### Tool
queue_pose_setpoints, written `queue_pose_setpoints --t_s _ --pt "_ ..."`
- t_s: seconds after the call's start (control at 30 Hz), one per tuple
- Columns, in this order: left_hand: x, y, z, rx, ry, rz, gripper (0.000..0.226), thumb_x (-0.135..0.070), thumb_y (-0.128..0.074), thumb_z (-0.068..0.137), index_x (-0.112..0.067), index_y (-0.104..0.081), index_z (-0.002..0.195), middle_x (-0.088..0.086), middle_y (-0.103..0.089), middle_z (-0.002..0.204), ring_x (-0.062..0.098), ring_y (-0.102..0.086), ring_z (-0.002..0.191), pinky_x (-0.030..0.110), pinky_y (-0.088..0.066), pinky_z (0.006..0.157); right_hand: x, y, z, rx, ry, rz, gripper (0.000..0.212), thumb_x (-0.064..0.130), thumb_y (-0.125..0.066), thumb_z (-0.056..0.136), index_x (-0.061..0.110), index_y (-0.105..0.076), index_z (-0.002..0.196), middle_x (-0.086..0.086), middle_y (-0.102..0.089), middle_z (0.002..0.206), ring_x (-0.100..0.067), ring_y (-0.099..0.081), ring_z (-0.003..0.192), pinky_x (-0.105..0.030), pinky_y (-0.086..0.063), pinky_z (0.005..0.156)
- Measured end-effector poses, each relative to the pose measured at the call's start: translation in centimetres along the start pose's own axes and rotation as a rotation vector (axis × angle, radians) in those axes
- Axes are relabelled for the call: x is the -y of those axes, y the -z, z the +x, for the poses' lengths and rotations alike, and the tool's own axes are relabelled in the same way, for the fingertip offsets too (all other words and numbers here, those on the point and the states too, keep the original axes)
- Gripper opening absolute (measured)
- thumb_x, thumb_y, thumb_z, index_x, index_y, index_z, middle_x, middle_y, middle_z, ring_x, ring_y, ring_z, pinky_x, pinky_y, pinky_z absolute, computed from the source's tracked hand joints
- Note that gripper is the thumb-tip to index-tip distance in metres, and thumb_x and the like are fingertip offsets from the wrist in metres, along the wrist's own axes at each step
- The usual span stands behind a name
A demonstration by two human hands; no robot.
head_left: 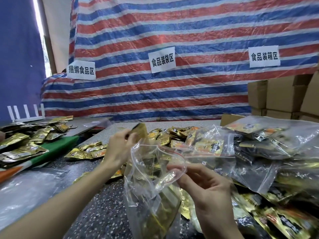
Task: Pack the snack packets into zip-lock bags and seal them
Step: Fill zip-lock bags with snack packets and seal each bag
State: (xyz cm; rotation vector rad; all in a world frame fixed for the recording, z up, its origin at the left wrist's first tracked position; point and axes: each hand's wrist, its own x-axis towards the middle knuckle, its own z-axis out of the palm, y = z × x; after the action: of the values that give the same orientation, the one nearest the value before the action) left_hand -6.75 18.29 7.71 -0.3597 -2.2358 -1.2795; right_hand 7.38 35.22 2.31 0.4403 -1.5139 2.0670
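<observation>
My right hand (205,187) pinches the rim of a clear zip-lock bag (148,190) with a red seal strip, holding its mouth open above the speckled table (103,213). Gold snack packets lie inside the bag. My left hand (119,149) holds a gold snack packet (140,132), blurred, just above the bag's open mouth. A heap of loose gold and black snack packets (172,137) lies behind the bag.
Filled zip-lock bags (259,147) pile up on the right. More gold packets (25,145) cover a green board on the left. Cardboard boxes (283,95) stand at the back right, with a striped tarp bearing paper signs (162,59) behind. Clear plastic (25,195) lies at lower left.
</observation>
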Motion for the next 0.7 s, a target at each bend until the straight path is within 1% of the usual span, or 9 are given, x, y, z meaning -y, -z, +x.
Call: queue_pose_setpoints --t_s 0.03,0.1,0.13,0.2,0.23,0.33,0.43,0.53,0.7 --pt "-0.1 0.7 0.3 -0.03 -0.007 0.025 0.022 -0.017 -0.057 0.099 -0.001 -0.072 0.095 0.018 -0.071 0.085 0.027 -0.069 0.072 0.032 -0.056 0.062 0.1 0.0 -0.1 0.001 -0.001 -0.003 0.021 0.02 -0.079 0.064 0.012 -0.081 0.083 -0.009 -0.079 0.088 -0.02 -0.076 0.088 -0.024 -0.059 0.073" --pt "-0.4 2.8 0.1 -0.088 -0.019 -0.062 0.021 -0.02 -0.06 0.098 -0.011 -0.071 0.083 0.009 -0.072 0.076 0.012 -0.069 0.057 0.021 -0.052 0.048 0.3 -0.1 -0.2 -0.001 -0.003 0.007 0.02 0.02 -0.079 0.063 0.013 -0.081 0.082 -0.01 -0.079 0.088 -0.021 -0.076 0.087 -0.025 -0.059 0.073" --pt "-0.9 4.0 -0.1 -0.096 -0.028 -0.11 0.022 -0.021 -0.06 0.098 -0.012 -0.072 0.081 0.008 -0.073 0.075 0.012 -0.069 0.056 0.021 -0.053 0.049 0.4 -0.2 -0.2 -0.001 -0.002 0.017 0.019 0.019 -0.079 0.063 0.013 -0.081 0.081 -0.01 -0.078 0.087 -0.021 -0.076 0.086 -0.024 -0.059 0.071" --pt "-2.1 6.3 -1.1 -0.082 -0.076 -0.195 0.02 -0.023 -0.061 0.098 -0.013 -0.073 0.085 0.007 -0.076 0.077 0.021 -0.073 0.062 0.033 -0.06 0.056 0.6 -0.4 -0.3 0.003 0.003 0.034 0.018 0.016 -0.079 0.063 0.012 -0.081 0.08 -0.011 -0.078 0.086 -0.021 -0.076 0.084 -0.021 -0.058 0.069" --pt "-2.9 7.3 -1.7 -0.073 -0.106 -0.227 0.019 -0.024 -0.061 0.098 -0.014 -0.073 0.087 0.005 -0.076 0.077 0.025 -0.074 0.064 0.034 -0.061 0.057 0.7 -0.4 -0.4 0.006 0.005 0.039 0.018 0.014 -0.079 0.063 0.011 -0.081 0.08 -0.012 -0.078 0.085 -0.022 -0.076 0.083 -0.021 -0.058 0.068" --pt "-5.4 10.1 -3.5 -0.094 -0.171 -0.271 0.019 -0.027 -0.059 0.098 -0.015 -0.072 0.09 0.004 -0.077 0.078 0.027 -0.074 0.064 0.03 -0.06 0.053 0.8 -0.4 -0.5 0.016 0.013 0.036 0.017 0.011 -0.078 0.065 0.009 -0.081 0.082 -0.013 -0.078 0.086 -0.022 -0.076 0.083 -0.02 -0.058 0.069" --pt "-7.2 12.1 -5.0 -0.107 -0.246 -0.317 0.021 -0.029 -0.057 0.099 -0.013 -0.071 0.096 0.008 -0.077 0.08 0.031 -0.074 0.065 0.034 -0.061 0.054 0.8 -0.4 -0.6 0.001 0.013 0.038 0.017 0.01 -0.077 0.065 0.008 -0.081 0.082 -0.014 -0.078 0.086 -0.024 -0.076 0.083 -0.021 -0.058 0.069" --pt "-8.4 13.7 -6.2 -0.139 -0.291 -0.361 0.023 -0.034 -0.059 0.098 -0.019 -0.074 0.09 0.009 -0.076 0.079 0.033 -0.074 0.064 0.035 -0.06 0.052 0.9 -0.6 -0.6 0.004 0.012 0.033 0.015 0.009 -0.077 0.066 0.008 -0.081 0.081 -0.013 -0.078 0.085 -0.023 -0.076 0.082 -0.021 -0.058 0.068" --pt "-10.4 14.5 -7.7 -0.133 -0.267 -0.389 0.035 -0.056 -0.07 0.079 -0.022 -0.076 0.085 0.01 -0.075 0.072 0.035 -0.073 0.059 0.036 -0.059 0.05 0.9 -0.8 -0.8 0.007 0.023 0.005 0.017 0.01 -0.079 0.065 0.013 -0.082 0.081 -0.011 -0.078 0.084 -0.021 -0.076 0.081 -0.02 -0.058 0.068"
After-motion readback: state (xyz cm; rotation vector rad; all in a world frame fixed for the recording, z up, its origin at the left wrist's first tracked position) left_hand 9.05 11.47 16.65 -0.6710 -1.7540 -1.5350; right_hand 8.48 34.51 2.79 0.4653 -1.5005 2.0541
